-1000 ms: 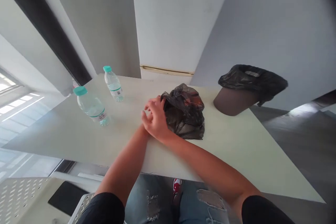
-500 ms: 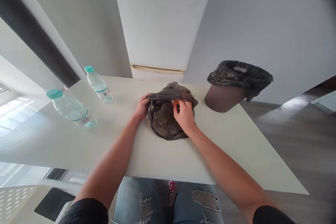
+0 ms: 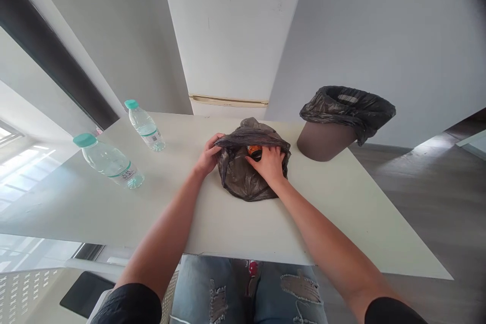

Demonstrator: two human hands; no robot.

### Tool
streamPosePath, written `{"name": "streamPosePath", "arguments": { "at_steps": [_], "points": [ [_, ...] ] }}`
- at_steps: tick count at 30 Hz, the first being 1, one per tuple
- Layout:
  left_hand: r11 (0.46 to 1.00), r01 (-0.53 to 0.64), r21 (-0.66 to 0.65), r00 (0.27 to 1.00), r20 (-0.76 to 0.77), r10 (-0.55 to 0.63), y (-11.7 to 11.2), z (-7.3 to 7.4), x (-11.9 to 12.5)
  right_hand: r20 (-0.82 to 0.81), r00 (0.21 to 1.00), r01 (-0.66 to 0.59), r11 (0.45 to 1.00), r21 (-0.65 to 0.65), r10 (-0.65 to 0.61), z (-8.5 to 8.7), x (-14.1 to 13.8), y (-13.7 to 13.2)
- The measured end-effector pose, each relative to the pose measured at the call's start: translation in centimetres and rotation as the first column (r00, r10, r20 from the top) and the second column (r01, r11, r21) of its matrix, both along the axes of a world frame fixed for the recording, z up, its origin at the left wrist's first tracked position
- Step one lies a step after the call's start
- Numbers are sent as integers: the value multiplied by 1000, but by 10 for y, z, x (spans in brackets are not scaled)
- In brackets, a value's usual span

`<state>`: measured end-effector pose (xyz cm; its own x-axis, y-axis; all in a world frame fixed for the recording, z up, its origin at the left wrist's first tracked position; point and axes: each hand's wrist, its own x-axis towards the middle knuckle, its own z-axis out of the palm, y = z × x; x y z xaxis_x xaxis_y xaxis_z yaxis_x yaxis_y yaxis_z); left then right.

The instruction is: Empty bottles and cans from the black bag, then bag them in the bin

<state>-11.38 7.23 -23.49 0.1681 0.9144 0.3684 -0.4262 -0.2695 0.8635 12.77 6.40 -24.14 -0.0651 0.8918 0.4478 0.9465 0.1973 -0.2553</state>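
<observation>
A dark, thin plastic bag (image 3: 246, 182) lies on the white table with its mouth facing me. My left hand (image 3: 208, 154) pinches the left edge of the bag's opening. Inside the mouth, my right hand (image 3: 269, 166) has its fingers closed around an orange object with a dark round end (image 3: 255, 152). Most of that object is hidden by the bag and my fingers, so its kind does not show.
Two clear water bottles with teal caps, a nearer one (image 3: 108, 162) and a farther one (image 3: 146, 126), stand on the left of the table (image 3: 235, 228). A brown bin (image 3: 322, 142) lined with a black bag (image 3: 347, 111) stands at the back right. Behind is a white fridge (image 3: 235, 35).
My right hand has turned slightly within the bag's mouth, and more of the orange object with its dark end shows. My left hand keeps its hold on the bag's edge.
</observation>
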Motion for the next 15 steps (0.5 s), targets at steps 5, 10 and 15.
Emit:
{"name": "streamPosePath", "arguments": {
  "at_steps": [5, 10, 15],
  "points": [
    [995, 82, 49, 997, 6, -83, -1, 0, 3, 0, 1000, 12, 1000, 24, -12, 6, -1, 1],
    [998, 53, 36, 998, 16, -53, -2, 2, 7, -114, 984, -119, 981, 154, 137, 34, -3, -19],
    [989, -115, -91, 991, 57, 120, 1, -1, 9, -247, 883, -356, 913, 200, 399, 63, -2, -44]
  ]
}}
